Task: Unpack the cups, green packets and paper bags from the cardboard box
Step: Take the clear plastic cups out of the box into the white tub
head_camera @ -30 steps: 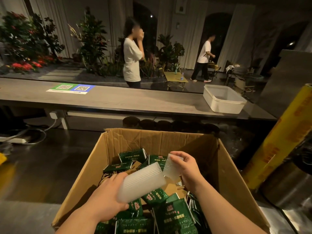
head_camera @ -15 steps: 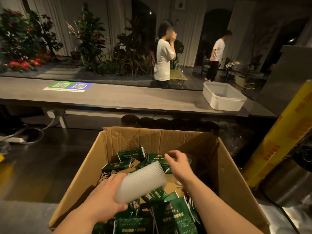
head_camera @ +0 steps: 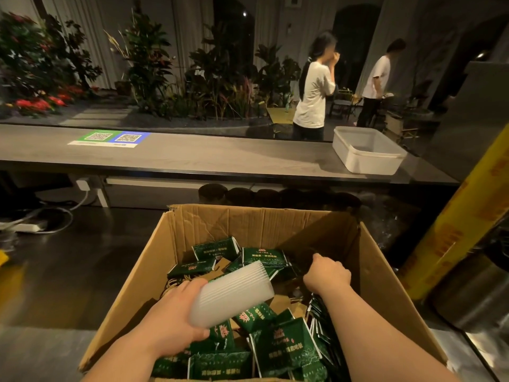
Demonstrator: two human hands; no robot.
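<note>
— What's changed?
— A second ago my right hand (head_camera: 326,274) held a loose cup up. Now it dips into the far right of the box (head_camera: 248,219), fingers hidden, so I can't tell if it grips anything.
— And the left?
— Apart from it, my left hand (head_camera: 170,323) clamps the cups (head_camera: 234,293), tilted above the packets (head_camera: 283,343) and bags (head_camera: 220,264). I judge nothing's unpacked yet.

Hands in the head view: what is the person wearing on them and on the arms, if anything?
The left hand and the right hand are bare, without gloves. No sleeve shows anywhere up to the frame's bottom edge, and no watch, bracelet or ring is visible on the parts in view.
</note>
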